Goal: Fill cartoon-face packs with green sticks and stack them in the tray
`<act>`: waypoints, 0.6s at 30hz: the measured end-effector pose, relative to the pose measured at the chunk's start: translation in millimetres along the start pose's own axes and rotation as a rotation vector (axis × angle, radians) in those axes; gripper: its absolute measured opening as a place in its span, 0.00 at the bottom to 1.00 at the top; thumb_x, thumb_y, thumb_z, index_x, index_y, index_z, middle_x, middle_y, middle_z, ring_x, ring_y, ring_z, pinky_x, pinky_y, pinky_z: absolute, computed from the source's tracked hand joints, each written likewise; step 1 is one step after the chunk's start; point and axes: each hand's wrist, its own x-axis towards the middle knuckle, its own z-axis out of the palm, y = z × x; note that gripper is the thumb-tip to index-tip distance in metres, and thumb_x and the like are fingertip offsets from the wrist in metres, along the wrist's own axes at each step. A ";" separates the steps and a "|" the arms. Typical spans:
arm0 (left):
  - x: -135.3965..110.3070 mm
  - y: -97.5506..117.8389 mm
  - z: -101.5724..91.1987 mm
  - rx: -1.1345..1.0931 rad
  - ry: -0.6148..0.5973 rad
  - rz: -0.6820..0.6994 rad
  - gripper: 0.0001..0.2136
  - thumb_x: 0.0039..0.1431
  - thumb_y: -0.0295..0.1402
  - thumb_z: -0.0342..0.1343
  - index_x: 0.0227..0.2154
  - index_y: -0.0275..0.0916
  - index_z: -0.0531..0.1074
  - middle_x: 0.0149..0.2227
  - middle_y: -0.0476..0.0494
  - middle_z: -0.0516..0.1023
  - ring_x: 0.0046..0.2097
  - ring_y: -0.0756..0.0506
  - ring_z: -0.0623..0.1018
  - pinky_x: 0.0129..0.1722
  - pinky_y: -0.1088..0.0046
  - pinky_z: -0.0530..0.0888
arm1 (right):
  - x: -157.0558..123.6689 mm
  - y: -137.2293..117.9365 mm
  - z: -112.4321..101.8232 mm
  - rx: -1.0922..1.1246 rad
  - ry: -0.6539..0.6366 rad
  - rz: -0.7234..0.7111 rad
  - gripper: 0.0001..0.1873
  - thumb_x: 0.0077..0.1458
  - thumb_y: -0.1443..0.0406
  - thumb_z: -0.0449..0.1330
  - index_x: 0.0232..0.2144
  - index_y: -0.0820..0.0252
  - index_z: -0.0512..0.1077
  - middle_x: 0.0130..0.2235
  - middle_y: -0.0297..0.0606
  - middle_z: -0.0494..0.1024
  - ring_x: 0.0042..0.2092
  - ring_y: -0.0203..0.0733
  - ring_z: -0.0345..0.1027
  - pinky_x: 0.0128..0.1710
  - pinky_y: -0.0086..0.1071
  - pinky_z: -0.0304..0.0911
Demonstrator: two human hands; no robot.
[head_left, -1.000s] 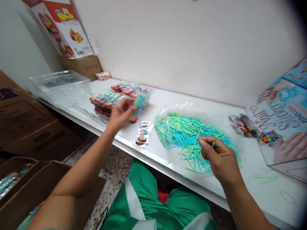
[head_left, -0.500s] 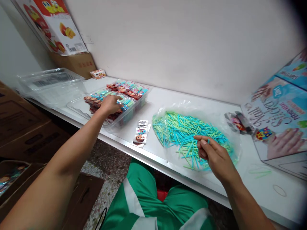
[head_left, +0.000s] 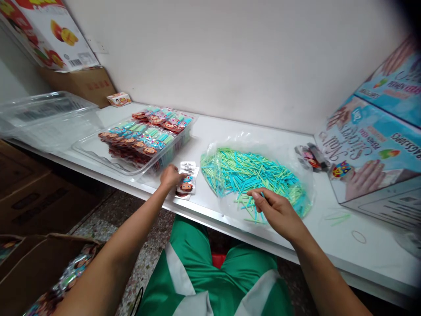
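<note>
My left hand (head_left: 171, 176) is at the left edge of a small pile of flat printed sachets (head_left: 187, 186), its fingers closed on the top sachet's edge. That pile lies near the table's front edge. Over the front of a clear plastic bag (head_left: 226, 202) is my right hand (head_left: 276, 211), thumb and forefinger pinched, with a blue tip of a thin stick barely showing between them. Loose green and blue sticks (head_left: 253, 171) fill the open bag. Left of the sachets, a clear plastic tray (head_left: 158, 166) holds stacked filled packets (head_left: 138, 136) with cartoon faces.
An empty-looking clear tray (head_left: 49, 114) stands at the far left, near cartons (head_left: 82, 85) against the wall. Printed blue boxes (head_left: 378, 149) stand on the right, beside a dark packet bundle (head_left: 311, 157). A rubber band (head_left: 358, 237) and stray green sticks (head_left: 338, 219) lie nearby.
My left hand has left the stacked packets in the tray and moved right and down to the flat sachets. My right hand stays over the sticks, still pinched. The view has shifted slightly.
</note>
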 end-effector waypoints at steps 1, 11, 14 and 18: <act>3.7 -2.4 0.7 -0.035 -0.013 0.002 0.24 0.34 0.44 0.65 0.34 0.35 0.70 0.31 0.39 0.77 0.35 0.40 0.75 0.30 0.72 0.65 | -0.7 1.1 -0.3 0.003 0.012 0.010 0.17 0.58 0.54 0.48 0.38 0.56 0.70 0.23 0.31 0.65 0.27 0.36 0.60 0.26 0.29 0.56; -4.6 -0.4 -17.9 -0.350 -0.011 0.022 0.11 0.34 0.32 0.64 0.21 0.34 0.70 0.20 0.48 0.72 0.26 0.48 0.71 0.25 0.75 0.64 | -3.2 7.5 3.3 0.031 0.036 0.017 0.14 0.58 0.55 0.49 0.35 0.56 0.69 0.23 0.31 0.65 0.27 0.36 0.60 0.27 0.29 0.55; -29.9 17.6 -31.2 -0.452 -0.011 0.047 0.12 0.36 0.34 0.64 0.24 0.34 0.69 0.21 0.49 0.72 0.25 0.51 0.71 0.24 0.77 0.64 | -3.2 6.1 10.1 0.046 0.079 0.045 0.15 0.57 0.54 0.51 0.35 0.57 0.71 0.26 0.32 0.69 0.29 0.36 0.61 0.29 0.29 0.57; -94.7 51.7 -33.3 -0.784 -0.365 0.126 0.15 0.39 0.37 0.65 0.28 0.35 0.69 0.24 0.50 0.73 0.24 0.52 0.71 0.21 0.80 0.60 | -2.1 -3.9 36.0 0.171 0.071 0.089 0.20 0.52 0.53 0.57 0.44 0.58 0.69 0.36 0.36 0.74 0.34 0.37 0.65 0.33 0.30 0.60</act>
